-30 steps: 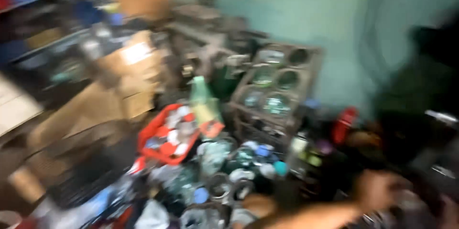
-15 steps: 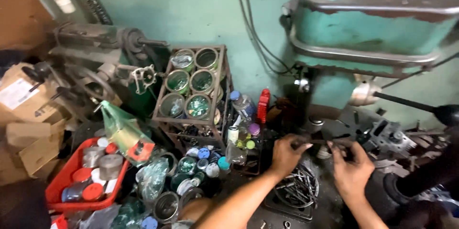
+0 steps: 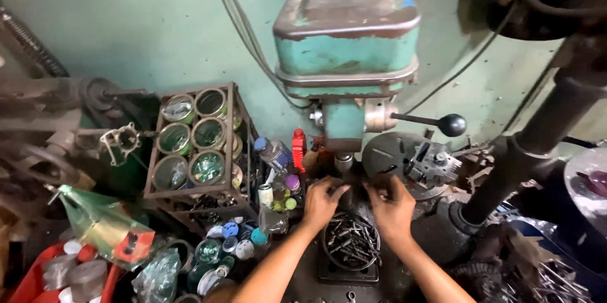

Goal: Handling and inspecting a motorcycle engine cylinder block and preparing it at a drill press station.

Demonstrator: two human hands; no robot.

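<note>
Two hands, left hand (image 3: 322, 202) and right hand (image 3: 393, 205), worked under one worn green metal drill press (image 3: 346, 56), above one round tin of dark metal bits (image 3: 351, 243); grip indiscernible.

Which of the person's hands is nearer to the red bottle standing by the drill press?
The left hand. It sits just below and right of the red bottle, while the right hand lies farther right, beyond the round tin of drill bits.

Pretty dim shop light, mostly sharp, wide-angle bend at the edges; dark pipe (image 3: 556, 119) at 3 o'clock sits in murky shadow.
</note>
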